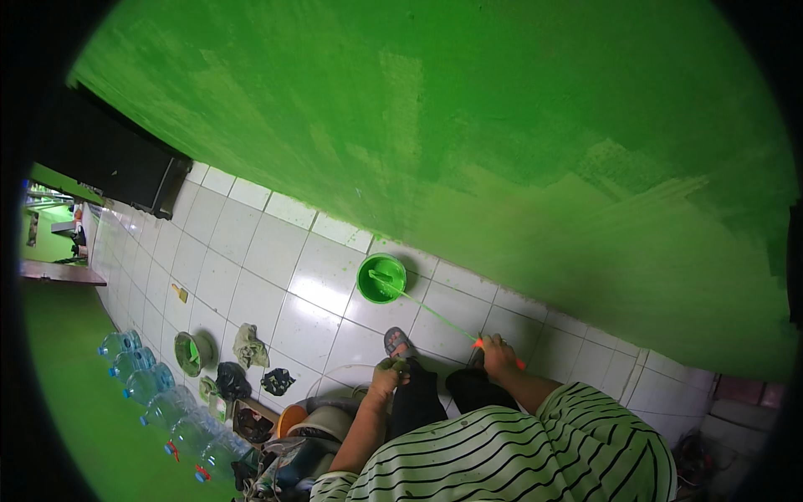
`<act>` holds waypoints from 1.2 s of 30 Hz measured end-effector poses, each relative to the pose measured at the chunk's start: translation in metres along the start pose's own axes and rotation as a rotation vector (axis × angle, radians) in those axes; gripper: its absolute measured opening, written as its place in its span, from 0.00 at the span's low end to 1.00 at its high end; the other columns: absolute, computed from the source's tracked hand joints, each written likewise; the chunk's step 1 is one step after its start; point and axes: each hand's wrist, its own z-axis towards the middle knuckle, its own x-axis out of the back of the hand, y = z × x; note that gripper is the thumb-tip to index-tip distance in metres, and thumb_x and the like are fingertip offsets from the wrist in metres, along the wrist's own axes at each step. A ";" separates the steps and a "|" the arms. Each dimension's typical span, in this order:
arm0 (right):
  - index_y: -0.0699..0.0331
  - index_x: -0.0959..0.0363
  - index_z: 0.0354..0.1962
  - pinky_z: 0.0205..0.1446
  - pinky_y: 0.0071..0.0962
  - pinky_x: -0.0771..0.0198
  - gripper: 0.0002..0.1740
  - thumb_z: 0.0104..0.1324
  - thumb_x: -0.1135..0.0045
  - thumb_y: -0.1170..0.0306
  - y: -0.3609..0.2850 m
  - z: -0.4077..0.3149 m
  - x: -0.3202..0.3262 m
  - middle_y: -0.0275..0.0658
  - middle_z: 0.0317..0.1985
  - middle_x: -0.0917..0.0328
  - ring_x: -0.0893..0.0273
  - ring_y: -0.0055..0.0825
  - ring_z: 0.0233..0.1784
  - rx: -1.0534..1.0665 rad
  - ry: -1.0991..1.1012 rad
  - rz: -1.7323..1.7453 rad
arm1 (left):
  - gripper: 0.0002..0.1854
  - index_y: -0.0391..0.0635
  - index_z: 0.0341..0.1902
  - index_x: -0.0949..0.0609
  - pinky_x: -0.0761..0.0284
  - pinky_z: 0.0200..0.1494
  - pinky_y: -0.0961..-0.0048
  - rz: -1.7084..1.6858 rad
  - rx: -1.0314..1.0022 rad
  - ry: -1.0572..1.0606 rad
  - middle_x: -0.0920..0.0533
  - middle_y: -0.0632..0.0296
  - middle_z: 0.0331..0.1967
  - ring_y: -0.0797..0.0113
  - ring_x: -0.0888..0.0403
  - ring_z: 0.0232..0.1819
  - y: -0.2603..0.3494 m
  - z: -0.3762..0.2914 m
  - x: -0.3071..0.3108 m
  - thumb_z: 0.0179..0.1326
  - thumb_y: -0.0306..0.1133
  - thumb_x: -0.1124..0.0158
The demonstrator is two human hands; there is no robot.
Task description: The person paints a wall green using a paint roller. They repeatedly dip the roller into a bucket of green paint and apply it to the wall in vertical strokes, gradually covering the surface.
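Observation:
My right hand (499, 357) is closed around the orange handle (478, 343) of a paint roller with a long, green-smeared rod. The roller head (378, 276) rests in a round bucket of green paint (382, 298) on the tiled floor, close to the wall. My left hand (392, 374) is held in front of my body, its fingers curled and smeared; whether something small is in it I cannot tell. Before me the wall (489, 150) is coated in green, darker above and in patches, paler and streaky lower down.
A paintbrush (180, 293), a paint-stained tub (186, 354), a rag (250, 346) and black plastic bags (233, 380) lie on the floor. Several large clear water bottles (148, 384) line the opposite wall. Stacked household items (320, 423) stand beside me at the left. Green paint drops spot the tiles.

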 end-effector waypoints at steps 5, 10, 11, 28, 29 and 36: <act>0.60 0.30 0.45 0.48 0.45 0.24 0.11 0.66 0.55 0.72 0.002 0.000 -0.004 0.49 0.41 0.27 0.21 0.48 0.43 -0.026 -0.046 0.010 | 0.22 0.31 0.54 0.25 0.18 0.37 0.70 0.046 0.018 -0.023 0.18 0.50 0.43 0.63 0.18 0.35 -0.004 -0.001 0.003 0.65 0.38 0.38; 0.60 0.30 0.46 0.50 0.44 0.25 0.11 0.66 0.55 0.72 -0.004 -0.002 -0.004 0.49 0.43 0.27 0.21 0.48 0.45 -0.067 -0.086 0.024 | 0.21 0.32 0.54 0.25 0.18 0.37 0.70 0.045 0.019 -0.014 0.17 0.50 0.42 0.63 0.18 0.35 -0.005 -0.003 0.003 0.65 0.37 0.38; 0.61 0.30 0.46 0.51 0.44 0.25 0.12 0.66 0.54 0.73 -0.003 0.000 -0.011 0.49 0.44 0.27 0.21 0.48 0.45 -0.087 -0.109 0.035 | 0.21 0.32 0.54 0.25 0.18 0.37 0.70 0.044 0.018 -0.016 0.17 0.50 0.42 0.63 0.18 0.35 -0.005 -0.003 0.003 0.65 0.37 0.38; 0.69 0.25 0.41 0.44 0.40 0.23 0.23 0.54 0.35 0.60 -0.025 0.032 -0.032 0.52 0.37 0.19 0.18 0.44 0.40 -0.211 -0.432 0.205 | 0.21 0.31 0.53 0.25 0.18 0.36 0.70 0.055 0.033 -0.019 0.18 0.51 0.42 0.62 0.18 0.34 -0.004 0.003 0.000 0.66 0.37 0.40; 0.69 0.25 0.41 0.40 0.39 0.22 0.23 0.54 0.34 0.61 -0.025 0.034 -0.030 0.51 0.36 0.18 0.17 0.41 0.37 -0.227 -0.475 0.228 | 0.21 0.31 0.53 0.25 0.18 0.36 0.70 0.055 0.034 -0.018 0.18 0.51 0.42 0.62 0.18 0.34 -0.003 0.004 0.000 0.66 0.37 0.40; 0.67 0.26 0.32 0.17 0.29 0.29 0.13 0.51 0.37 0.69 -0.031 0.041 0.000 0.37 0.21 0.25 0.25 0.24 0.19 -0.460 -0.647 0.648 | 0.15 0.38 0.45 0.20 0.19 0.32 0.72 0.006 0.031 0.011 0.17 0.58 0.35 0.69 0.20 0.30 -0.002 0.006 0.001 0.64 0.38 0.36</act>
